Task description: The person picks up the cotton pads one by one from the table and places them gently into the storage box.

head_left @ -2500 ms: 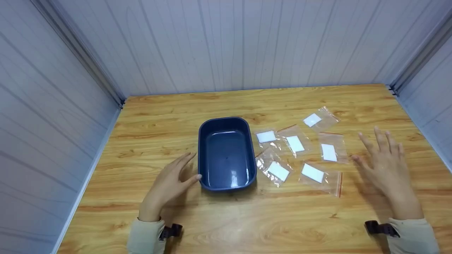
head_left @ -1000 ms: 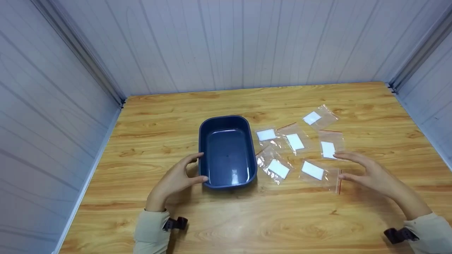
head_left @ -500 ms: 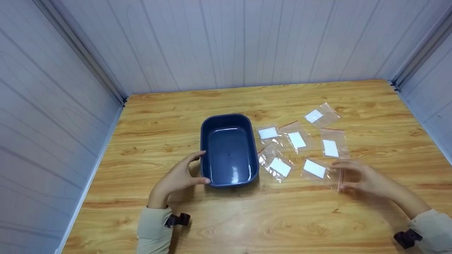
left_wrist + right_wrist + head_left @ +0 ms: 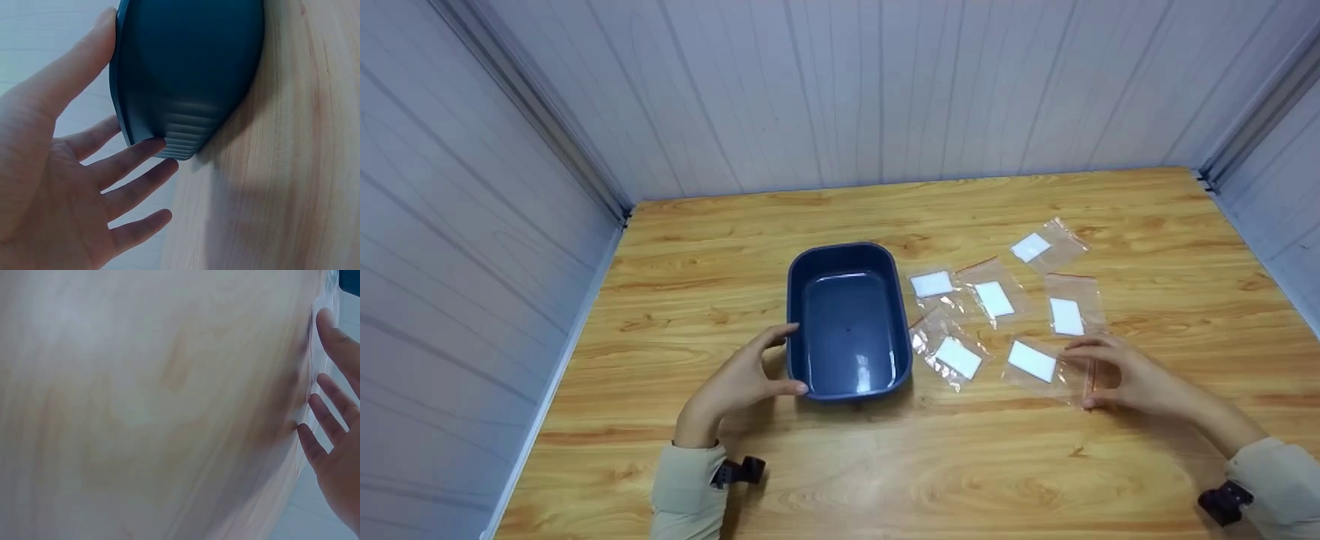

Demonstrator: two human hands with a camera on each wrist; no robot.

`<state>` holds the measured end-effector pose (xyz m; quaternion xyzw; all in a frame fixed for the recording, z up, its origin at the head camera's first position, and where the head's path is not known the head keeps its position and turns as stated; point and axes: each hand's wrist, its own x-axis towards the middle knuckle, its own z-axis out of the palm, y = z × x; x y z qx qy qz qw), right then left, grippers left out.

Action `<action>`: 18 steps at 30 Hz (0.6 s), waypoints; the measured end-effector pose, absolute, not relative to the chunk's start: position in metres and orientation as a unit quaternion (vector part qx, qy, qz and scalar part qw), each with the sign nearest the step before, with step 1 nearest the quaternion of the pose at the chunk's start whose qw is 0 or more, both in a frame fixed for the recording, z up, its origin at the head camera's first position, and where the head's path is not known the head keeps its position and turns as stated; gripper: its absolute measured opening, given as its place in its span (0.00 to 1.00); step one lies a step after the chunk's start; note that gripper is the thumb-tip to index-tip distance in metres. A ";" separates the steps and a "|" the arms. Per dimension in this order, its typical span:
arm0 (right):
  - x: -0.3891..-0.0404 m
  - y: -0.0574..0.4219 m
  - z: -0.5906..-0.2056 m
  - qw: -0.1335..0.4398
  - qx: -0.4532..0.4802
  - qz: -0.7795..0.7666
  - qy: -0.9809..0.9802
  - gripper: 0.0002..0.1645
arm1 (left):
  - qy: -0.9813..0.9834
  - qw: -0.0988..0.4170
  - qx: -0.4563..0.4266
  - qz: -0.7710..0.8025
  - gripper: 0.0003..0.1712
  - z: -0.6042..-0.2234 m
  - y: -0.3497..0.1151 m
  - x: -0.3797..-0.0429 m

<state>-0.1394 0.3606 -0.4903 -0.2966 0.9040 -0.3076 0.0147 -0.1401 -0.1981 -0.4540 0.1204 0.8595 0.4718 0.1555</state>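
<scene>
In the head view my left hand [image 4: 739, 380] is at the near left side of a dark blue plastic bin [image 4: 849, 330]. Its thumb touches the rim, and the left wrist view shows the other fingers [image 4: 138, 188] fairly straight and spread along the bin's outer wall [image 4: 191, 62]. My right hand [image 4: 1136, 379] reaches down over the red-striped end of a clear zip-lock bag [image 4: 1033, 361] with a white rectangle on it. Thumb and fingers are apart, fingertips on or just at the bag. In the right wrist view the hand [image 4: 337, 439] has spread fingers near the tabletop.
Several more such zip-lock bags lie right of the bin, including one nearest it [image 4: 958, 357], one at the back [image 4: 1030, 247] and one beyond my right hand [image 4: 1066, 316]. Pale panel walls [image 4: 847, 90] enclose the wooden table [image 4: 885, 465] at the back and sides.
My right hand has come left and down from beside the bags onto the nearest bag's striped end. My left hand has moved slightly right to the bin's rim. The bags lie as before.
</scene>
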 end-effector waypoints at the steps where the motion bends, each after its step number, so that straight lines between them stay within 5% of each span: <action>1: -0.140 0.360 -0.491 0.011 -0.298 -0.301 0.906 0.39 | 0.859 0.157 0.119 0.472 0.54 -0.454 -0.198 -0.140; 18: -0.149 0.354 -0.493 -0.034 -0.300 -0.269 0.914 0.22 | 0.858 0.157 0.112 0.476 0.52 -0.454 -0.197 -0.139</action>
